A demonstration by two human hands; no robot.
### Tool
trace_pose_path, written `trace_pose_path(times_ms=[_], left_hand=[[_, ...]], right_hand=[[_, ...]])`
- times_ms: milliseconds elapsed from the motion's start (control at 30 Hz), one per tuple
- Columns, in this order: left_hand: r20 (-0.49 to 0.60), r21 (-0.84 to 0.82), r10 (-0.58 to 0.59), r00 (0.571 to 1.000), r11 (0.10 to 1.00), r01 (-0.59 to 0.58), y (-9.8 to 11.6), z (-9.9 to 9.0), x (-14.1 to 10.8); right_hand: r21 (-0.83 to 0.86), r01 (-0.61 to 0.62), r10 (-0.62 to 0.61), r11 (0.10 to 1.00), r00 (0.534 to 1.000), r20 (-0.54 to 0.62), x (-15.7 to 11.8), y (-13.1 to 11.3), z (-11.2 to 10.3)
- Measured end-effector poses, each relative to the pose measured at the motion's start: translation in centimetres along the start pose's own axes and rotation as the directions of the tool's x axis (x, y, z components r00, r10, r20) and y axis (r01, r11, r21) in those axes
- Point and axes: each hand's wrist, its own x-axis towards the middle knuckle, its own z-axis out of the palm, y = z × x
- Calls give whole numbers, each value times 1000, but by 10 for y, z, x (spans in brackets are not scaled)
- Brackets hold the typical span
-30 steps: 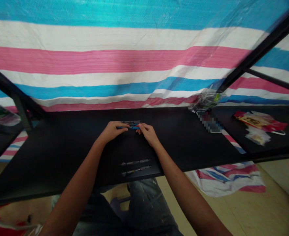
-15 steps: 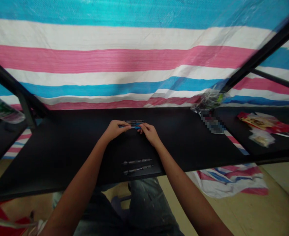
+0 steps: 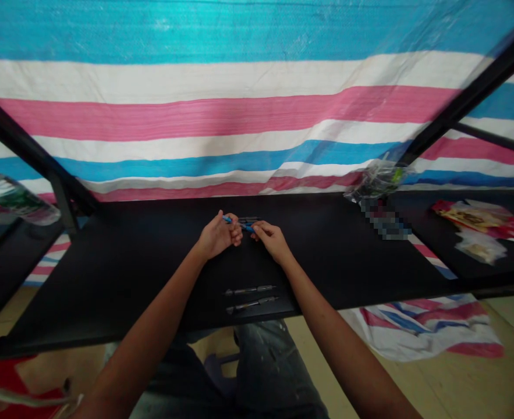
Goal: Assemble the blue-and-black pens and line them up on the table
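My left hand point(image 3: 222, 237) is turned partly palm up, fingers curled, with a blue tip point(image 3: 227, 219) showing beside the thumb. In my right hand point(image 3: 270, 237), thumb and fingers pinch a blue pen point(image 3: 247, 227) at its right end. Whether the blue tip and the pen are one piece is hidden by the left fingers. Just behind the hands lie dark clear-barrelled pens point(image 3: 250, 219), partly covered. Closer to the front edge, a pen point(image 3: 250, 290) and another pen point(image 3: 253, 304) rest side by side on the black table point(image 3: 126, 262).
A clear plastic bag point(image 3: 376, 179) and a pixelated item point(image 3: 387, 220) are at the back right. Red packaging point(image 3: 484, 218) and a small clear bag point(image 3: 479, 244) lie further right. A plastic bottle point(image 3: 18, 198) is at left. Striped sheeting point(image 3: 239, 119) hangs behind.
My left hand has turned from a pinch on the pen to a palm-up curl, and a blue tip now shows by its thumb. My right hand keeps its pinch. The view has shifted slightly.
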Motion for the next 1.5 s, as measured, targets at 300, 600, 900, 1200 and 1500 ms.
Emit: trace_pose_path(times_ms=[300, 600, 900, 1200, 1500], left_hand=[[-120, -80, 67, 991, 994, -76, 2, -2, 0], [-162, -73, 138, 977, 986, -152, 7, -6, -3], [-190, -87, 155, 970, 981, -173, 8, -10, -3], [-218, -84, 132, 967, 985, -153, 8, -11, -2], [-231, -61, 156, 960, 983, -175, 9, -13, -1]], right_hand=[[270, -166, 188, 948, 981, -56, 6, 12, 3], [269, -141, 157, 953, 987, -39, 7, 13, 4], [96, -80, 81, 992, 997, -12, 3, 7, 4], [91, -85, 86, 992, 996, -12, 4, 10, 5], [58, -72, 73, 996, 997, 1, 3, 7, 5]])
